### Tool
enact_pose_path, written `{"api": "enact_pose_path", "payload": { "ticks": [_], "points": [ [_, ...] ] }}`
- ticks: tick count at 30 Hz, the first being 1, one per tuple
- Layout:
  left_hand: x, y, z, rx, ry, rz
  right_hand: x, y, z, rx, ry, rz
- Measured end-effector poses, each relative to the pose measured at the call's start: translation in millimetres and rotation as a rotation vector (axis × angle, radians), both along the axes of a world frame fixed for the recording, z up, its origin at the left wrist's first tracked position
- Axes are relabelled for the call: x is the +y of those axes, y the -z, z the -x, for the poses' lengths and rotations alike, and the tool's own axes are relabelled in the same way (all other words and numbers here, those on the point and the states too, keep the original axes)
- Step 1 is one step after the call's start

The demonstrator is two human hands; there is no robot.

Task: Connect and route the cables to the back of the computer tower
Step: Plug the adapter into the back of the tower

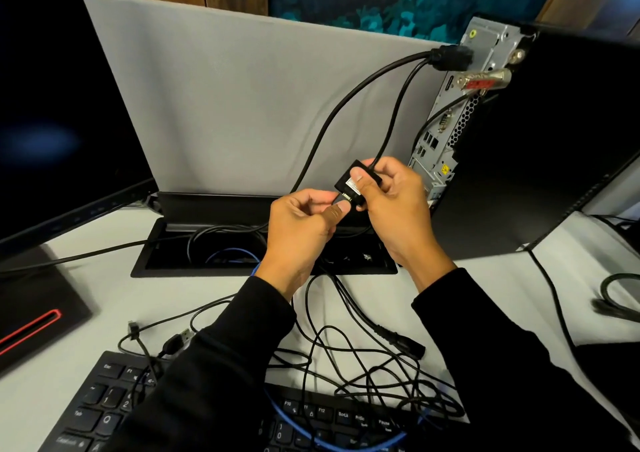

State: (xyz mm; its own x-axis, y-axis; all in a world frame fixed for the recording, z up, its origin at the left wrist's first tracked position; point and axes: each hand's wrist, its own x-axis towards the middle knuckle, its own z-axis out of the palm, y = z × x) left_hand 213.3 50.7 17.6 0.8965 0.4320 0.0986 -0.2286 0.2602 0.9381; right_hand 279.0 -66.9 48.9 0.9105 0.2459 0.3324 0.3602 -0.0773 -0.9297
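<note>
The black computer tower [540, 133] stands at the right with its metal back panel [450, 119] turned toward me. A thick black power plug [450, 57] sits in the panel near the top. My right hand [398, 205] grips a small black adapter box [349, 183] whose thin cable runs up to the panel. My left hand [301, 230] pinches a cable connector [341, 199] at the adapter's lower end. Both hands hover in front of the tower's lower back.
A monitor [59, 105] stands at the left. An open cable well [173, 264] in the white desk holds black and blue cables. Loose black cables [363, 365] tangle over the keyboard [104, 406], with a USB plug [183, 337] and a blue cable [287, 417] among them.
</note>
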Motion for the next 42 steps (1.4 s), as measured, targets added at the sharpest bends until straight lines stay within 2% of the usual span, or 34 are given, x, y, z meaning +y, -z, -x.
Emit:
{"api": "enact_pose_path", "payload": {
  "ticks": [14, 19, 27, 32, 35, 37, 42],
  "points": [
    [3, 6, -9, 0.033, 0.064, 0.141, 7, 10, 9, -0.068, 0.091, 0.048],
    [4, 8, -7, 0.041, 0.093, 0.103, 3, 10, 7, -0.061, 0.073, 0.069],
    [7, -3, 1, 0.097, 0.122, -0.165, -2, 16, 17, -0.133, 0.099, 0.259],
    [21, 2, 20, 0.175, 0.055, -0.514, -13, 15, 37, -0.106, 0.009, 0.247],
    [22, 6, 40, 0.207, 0.024, -0.819, -32, 7, 53, -0.107, -0.002, 0.329],
    [19, 9, 56, 0.197, 0.063, -0.951, -48, 8, 63, -0.128, -0.044, 0.415],
    [15, 13, 86, 0.278, 0.331, -1.061, -85, 18, 78, -0.094, -0.025, 0.587]
  ]
}}
